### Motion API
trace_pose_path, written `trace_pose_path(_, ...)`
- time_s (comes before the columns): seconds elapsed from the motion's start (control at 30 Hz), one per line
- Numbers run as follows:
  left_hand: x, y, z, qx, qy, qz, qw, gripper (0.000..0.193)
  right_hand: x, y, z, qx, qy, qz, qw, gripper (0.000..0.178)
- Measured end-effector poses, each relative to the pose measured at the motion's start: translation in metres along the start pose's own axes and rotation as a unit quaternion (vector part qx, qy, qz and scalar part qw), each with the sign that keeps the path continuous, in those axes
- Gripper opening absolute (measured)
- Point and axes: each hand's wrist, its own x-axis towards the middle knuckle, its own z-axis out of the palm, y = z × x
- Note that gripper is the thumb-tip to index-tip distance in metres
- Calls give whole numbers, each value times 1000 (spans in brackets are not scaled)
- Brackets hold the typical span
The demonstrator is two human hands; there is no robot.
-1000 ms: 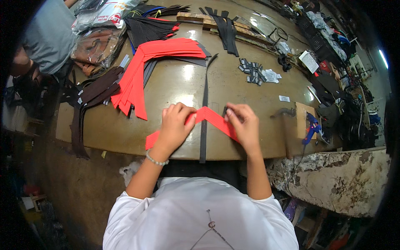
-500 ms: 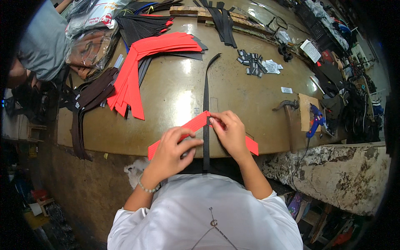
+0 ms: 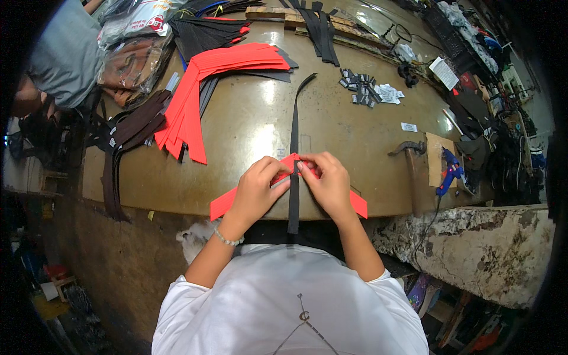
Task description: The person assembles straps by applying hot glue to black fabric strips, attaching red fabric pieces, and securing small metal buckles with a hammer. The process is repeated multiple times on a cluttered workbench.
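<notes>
Both our hands pinch a red strip (image 3: 228,203) folded over the black strap (image 3: 293,148) at the table's (image 3: 248,118) near edge: left hand (image 3: 255,190) just left of the strap, right hand (image 3: 328,183) just right. We judge we're mid-fold; pressing the crease flat seems due.

The middle of the red strip (image 3: 225,203) at the bench's (image 3: 248,118) near edge is hidden under the left hand (image 3: 255,190) and the right hand (image 3: 329,184), and whether their fingertips pinch the red strip alone or the black strap (image 3: 294,148) too cannot be told. The strap's lower end runs off the near edge and is lost against the dark below. At the far left corner a person in a grey shirt (image 3: 59,53) is cut off by the picture's rim, and the small pieces (image 3: 364,92) near the far edge are too small to identify.
</notes>
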Motion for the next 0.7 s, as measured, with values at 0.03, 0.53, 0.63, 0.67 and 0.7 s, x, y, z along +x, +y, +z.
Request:
trace_pose_path(0.03,2,-1,1,-12,11,-8,1000,22,0,0,0,-6,7,-11,1000,17)
trace_pose_path(0.53,19,10,3,10,15,-92,996,28,35,11,-19,181,-190,33,964,29)
trace_pose_path(0.63,19,10,2,27,18,-91,995,32,61,15,-22,241,-264,47,933,27)
trace_pose_path(0.67,20,10,2,33,14,-93,995,33,67,16,-21,226,-274,46,934,27)
trace_pose_path(0.7,20,10,1,36,2,-108,993,33,71,17,-19,246,-274,61,928,21)
